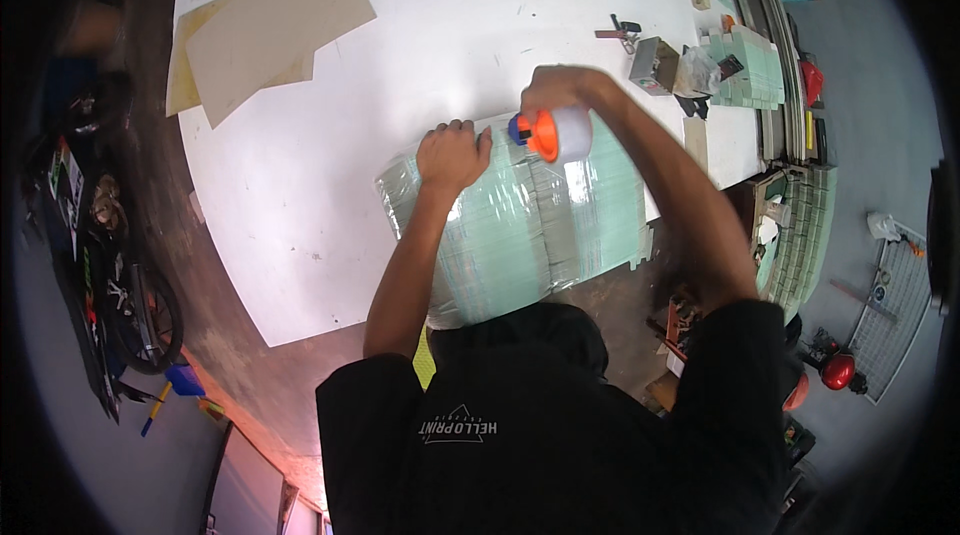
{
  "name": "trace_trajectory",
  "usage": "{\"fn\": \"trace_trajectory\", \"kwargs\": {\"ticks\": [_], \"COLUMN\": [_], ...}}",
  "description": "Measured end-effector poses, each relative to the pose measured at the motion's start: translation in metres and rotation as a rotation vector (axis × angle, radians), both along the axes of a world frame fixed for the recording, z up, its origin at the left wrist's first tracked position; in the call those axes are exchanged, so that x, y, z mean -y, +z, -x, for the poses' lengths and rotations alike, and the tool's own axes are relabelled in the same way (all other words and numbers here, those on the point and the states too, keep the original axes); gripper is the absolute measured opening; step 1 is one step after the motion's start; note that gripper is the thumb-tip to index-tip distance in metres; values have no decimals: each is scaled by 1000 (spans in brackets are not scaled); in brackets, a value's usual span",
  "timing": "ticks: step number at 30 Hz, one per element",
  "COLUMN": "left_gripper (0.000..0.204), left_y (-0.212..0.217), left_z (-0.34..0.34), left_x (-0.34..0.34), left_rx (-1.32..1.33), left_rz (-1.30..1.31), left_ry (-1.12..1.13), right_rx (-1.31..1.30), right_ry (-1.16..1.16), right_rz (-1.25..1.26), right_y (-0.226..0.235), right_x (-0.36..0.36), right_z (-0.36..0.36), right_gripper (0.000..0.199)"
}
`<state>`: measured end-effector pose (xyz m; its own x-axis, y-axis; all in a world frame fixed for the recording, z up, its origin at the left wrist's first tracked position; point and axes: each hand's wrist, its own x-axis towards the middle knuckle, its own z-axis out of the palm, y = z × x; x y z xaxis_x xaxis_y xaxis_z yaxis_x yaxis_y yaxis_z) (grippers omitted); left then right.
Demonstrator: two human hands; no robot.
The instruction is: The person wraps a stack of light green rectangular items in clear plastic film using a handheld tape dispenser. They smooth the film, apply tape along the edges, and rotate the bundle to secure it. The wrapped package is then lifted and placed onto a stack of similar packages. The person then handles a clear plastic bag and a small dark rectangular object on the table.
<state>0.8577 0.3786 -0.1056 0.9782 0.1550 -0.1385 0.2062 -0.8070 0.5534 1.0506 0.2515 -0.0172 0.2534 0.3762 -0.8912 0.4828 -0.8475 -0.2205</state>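
- Head view looks down on our two bare hands over a white desk (pixel 330 195) with a smooth, matte top.
- We see one bundle (pixel 520 225): a flat, rectangular stack of pale green sheets wrapped in glossy, crinkled clear film, lying at the near edge of the desk, partly overhanging it.
- Two bands of shiny clear tape cross the bundle, side by side near its middle.
- Our left hand (pixel 452 155) rests on the far left corner of the bundle, fingers curled down and pressed on the film, holding nothing else.
- Our right hand (pixel 560 90) closes its fingers around one tape dispenser (pixel 550 133), a white roll with an orange plastic body and a small blue part, set against the top edge of the bundle.
- Several tan cardboard sheets (pixel 265 25), flat and angular, overlap at the far left of the desk; we cannot count them exactly.
- More pale green stacks (pixel 755 70) sit at the far right edge, with one small grey box (pixel 655 65) beside them.
- One motorbike (pixel 100 255) stands on the floor at the left.
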Motion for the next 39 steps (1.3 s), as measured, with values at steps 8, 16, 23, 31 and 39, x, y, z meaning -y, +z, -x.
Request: {"fn": "trace_trajectory", "kwargs": {"ticks": [8,16,23,31,39], "left_gripper": [40,46,47,72,129], "left_y": [-22,-13,-20,-1,21], "left_z": [9,18,12,68,189], "left_x": [-5,36,35,103,200], "left_rx": [240,98,39,241,42], "left_rz": [-99,-236,-285,-344,-265], "left_ry": [37,-92,-82,-151,-451], "right_rx": [539,643,600,589,461], "right_ry": [-396,-547,-673,-668,-589], "right_rz": [-171,-387,-447,-411,-315], "right_y": [28,26,38,-37,-6], "right_x": [37,101,218,278,268], "right_z": [172,229,413,507,475], "right_gripper": [77,84,93,100,87]}}
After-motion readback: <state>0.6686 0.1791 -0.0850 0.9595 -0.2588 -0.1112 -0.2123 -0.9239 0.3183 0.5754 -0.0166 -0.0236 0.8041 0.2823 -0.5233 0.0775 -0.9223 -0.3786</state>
